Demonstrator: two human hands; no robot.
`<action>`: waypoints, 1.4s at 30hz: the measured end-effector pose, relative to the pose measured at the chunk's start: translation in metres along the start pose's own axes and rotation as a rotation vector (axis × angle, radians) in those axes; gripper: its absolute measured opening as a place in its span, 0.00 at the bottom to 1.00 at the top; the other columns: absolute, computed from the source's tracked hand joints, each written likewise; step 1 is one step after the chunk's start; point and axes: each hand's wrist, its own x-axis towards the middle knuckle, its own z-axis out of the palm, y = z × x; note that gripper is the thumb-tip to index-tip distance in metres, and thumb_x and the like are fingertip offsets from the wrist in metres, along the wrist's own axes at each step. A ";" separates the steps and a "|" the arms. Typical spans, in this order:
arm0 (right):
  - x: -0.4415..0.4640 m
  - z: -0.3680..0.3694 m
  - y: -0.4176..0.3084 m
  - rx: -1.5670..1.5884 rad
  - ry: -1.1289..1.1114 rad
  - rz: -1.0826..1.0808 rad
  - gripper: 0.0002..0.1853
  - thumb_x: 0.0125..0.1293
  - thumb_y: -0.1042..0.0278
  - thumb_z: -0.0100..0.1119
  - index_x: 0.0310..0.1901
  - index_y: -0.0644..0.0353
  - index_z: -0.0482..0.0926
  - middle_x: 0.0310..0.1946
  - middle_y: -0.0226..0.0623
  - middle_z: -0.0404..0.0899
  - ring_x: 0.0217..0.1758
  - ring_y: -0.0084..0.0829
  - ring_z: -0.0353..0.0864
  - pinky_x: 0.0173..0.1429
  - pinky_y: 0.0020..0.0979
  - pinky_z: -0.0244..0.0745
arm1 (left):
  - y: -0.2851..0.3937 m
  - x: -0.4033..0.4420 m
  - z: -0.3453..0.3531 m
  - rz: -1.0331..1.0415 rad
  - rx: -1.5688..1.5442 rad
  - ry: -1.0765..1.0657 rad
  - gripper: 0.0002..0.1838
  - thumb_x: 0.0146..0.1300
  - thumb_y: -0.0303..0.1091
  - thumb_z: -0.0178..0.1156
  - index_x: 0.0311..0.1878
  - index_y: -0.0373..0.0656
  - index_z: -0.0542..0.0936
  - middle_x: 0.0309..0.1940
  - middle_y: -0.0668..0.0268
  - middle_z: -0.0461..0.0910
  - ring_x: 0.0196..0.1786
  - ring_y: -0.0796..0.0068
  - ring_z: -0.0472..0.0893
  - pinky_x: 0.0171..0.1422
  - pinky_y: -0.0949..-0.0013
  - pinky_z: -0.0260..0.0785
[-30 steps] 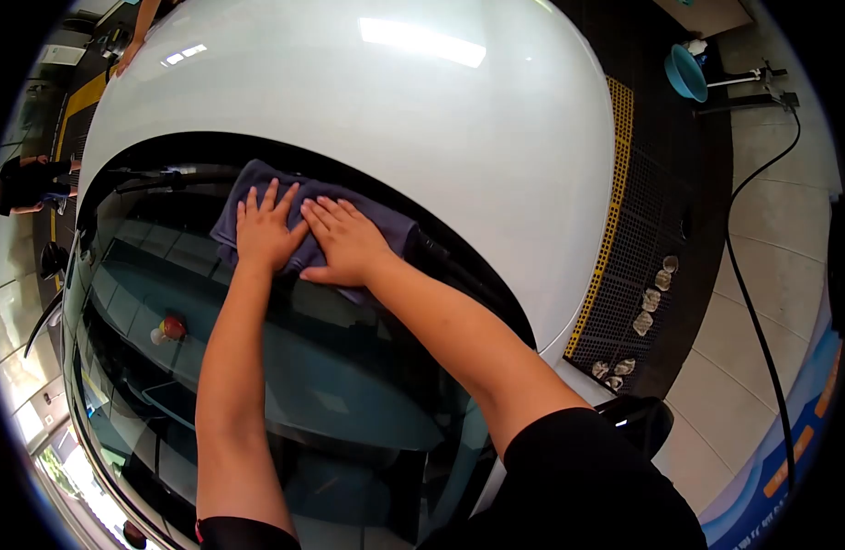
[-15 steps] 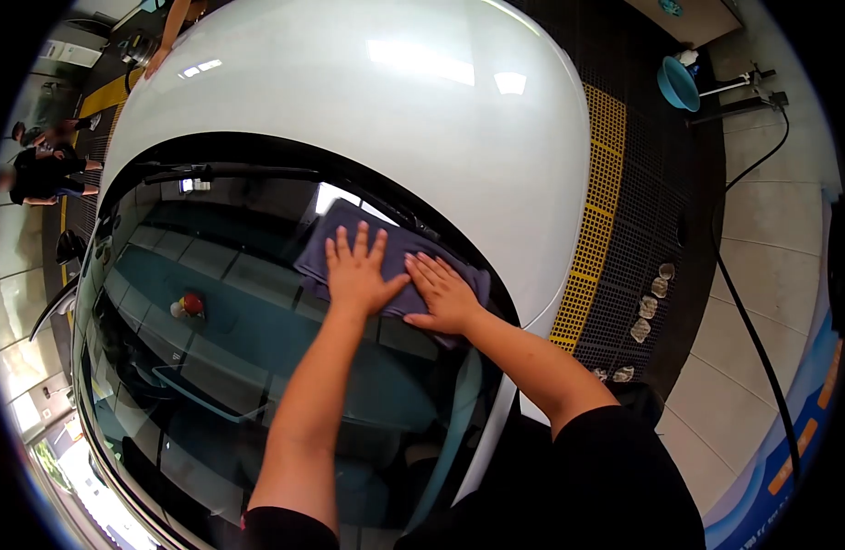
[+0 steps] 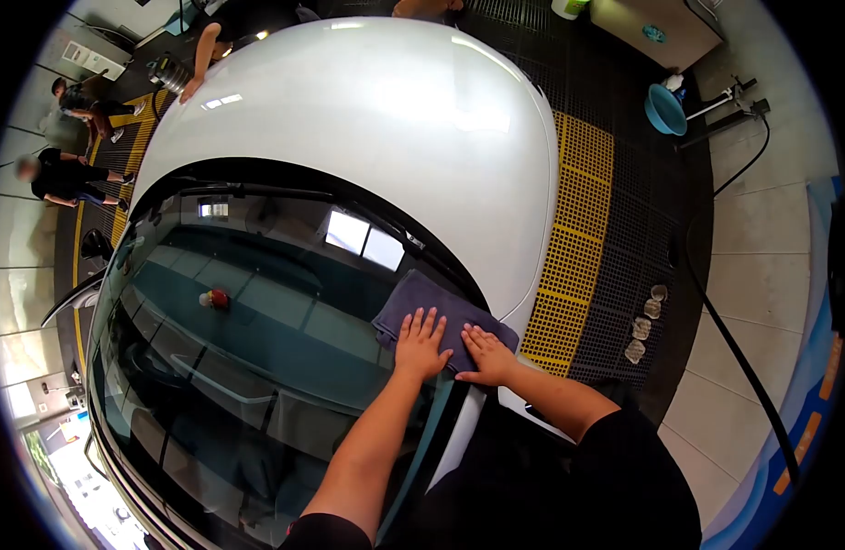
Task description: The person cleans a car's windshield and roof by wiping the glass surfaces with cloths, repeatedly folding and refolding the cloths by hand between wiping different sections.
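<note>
A folded dark purple-grey cloth (image 3: 406, 295) lies at the lower right corner of the windshield (image 3: 257, 330), reaching over the edge toward the white car body. My left hand (image 3: 423, 344) presses flat on the cloth with its fingers spread. Beside it, my right hand (image 3: 487, 356) lies flat on the cloth's right part, fingers stretched out and fairly close together. Both palms push the cloth down, and neither hand grips it. Under the glass a small red and white figure (image 3: 215, 299) shows on the dashboard.
Ahead stretches the white hood (image 3: 349, 101). A co-worker's hand (image 3: 193, 87) touches its far left edge, and two people stand at left. Yellow and black floor grating (image 3: 569, 247) runs along the right, with a blue basin (image 3: 665, 110) and a black hose (image 3: 729, 339) beyond.
Both hands and the cloth have slid right and slightly down across the glass to the windshield's corner. My view has shifted, showing more of the hood's far end.
</note>
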 end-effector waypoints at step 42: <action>0.006 -0.133 -0.146 1.789 0.256 0.145 0.19 0.56 0.88 0.49 0.50 0.67 0.76 0.43 0.39 0.81 0.43 0.29 0.83 0.49 0.29 0.80 | 0.066 -0.083 -0.116 -0.286 -1.750 0.365 0.35 0.54 0.33 0.77 0.64 0.39 0.72 0.54 0.65 0.79 0.54 0.73 0.79 0.60 0.70 0.72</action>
